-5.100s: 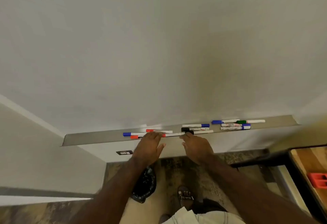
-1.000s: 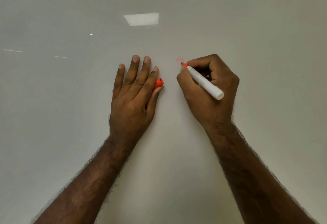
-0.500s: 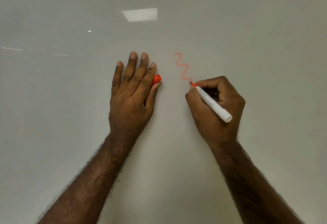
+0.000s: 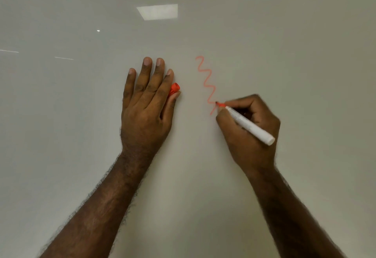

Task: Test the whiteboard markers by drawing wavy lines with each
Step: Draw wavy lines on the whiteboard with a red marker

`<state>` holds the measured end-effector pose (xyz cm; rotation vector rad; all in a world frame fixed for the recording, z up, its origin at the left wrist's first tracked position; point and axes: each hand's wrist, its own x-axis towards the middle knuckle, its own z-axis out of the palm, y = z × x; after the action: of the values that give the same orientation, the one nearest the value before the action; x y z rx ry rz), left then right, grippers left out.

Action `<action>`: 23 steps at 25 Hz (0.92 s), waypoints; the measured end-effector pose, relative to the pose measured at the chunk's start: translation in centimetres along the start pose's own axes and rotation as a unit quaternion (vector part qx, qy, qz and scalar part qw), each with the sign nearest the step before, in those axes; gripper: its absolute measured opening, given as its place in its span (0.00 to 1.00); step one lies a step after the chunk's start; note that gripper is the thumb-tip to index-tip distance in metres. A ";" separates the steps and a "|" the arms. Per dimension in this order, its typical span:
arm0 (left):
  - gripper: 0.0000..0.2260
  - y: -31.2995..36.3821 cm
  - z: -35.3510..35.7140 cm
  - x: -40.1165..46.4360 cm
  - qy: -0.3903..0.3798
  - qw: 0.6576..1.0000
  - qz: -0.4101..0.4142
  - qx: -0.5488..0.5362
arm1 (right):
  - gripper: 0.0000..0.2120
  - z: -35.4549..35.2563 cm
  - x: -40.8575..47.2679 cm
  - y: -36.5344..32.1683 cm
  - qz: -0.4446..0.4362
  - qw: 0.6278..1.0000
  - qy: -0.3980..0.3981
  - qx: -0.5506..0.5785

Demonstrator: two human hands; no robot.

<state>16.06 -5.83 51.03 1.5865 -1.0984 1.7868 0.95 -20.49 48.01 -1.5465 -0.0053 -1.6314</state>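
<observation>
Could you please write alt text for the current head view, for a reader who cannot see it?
A person's right hand grips an uncapped red marker against a whiteboard, its tip near the lower end of a red wavy line. The left hand lies flat on the board, pinching the red cap between thumb and forefinger.

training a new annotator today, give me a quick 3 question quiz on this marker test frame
1. True or false: the right hand grips the red marker with its tip at the lower end of the wavy red line.
2. Where is the red cap?
A. on the back end of the marker
B. pinched between the left hand's thumb and forefinger
C. lying loose on the whiteboard
3. Fill in: the left hand's fingers lie ____ against the whiteboard.

Key: 1 true; 2 B; 3 flat
</observation>
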 end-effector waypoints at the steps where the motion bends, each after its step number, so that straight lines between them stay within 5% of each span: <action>1: 0.18 0.1 0.0 -0.1 0.002 1.000 -0.001 -0.001 | 0.05 -0.1 1.1 -0.4 -0.009 1.000 0.014 0.017; 10: 0.18 0.2 0.0 -0.3 0.004 1.000 -0.003 -0.003 | 0.04 1.5 7.9 -3.2 -0.084 0.996 -0.003 -0.042; 23: 0.18 0.3 0.0 -0.8 0.013 1.000 -0.012 0.004 | 0.04 -0.9 0.8 1.0 -0.034 0.998 0.032 -0.049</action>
<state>15.97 -5.92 50.16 1.5702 -1.0559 1.7944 0.92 -22.08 47.90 -1.5830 0.0583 -1.7565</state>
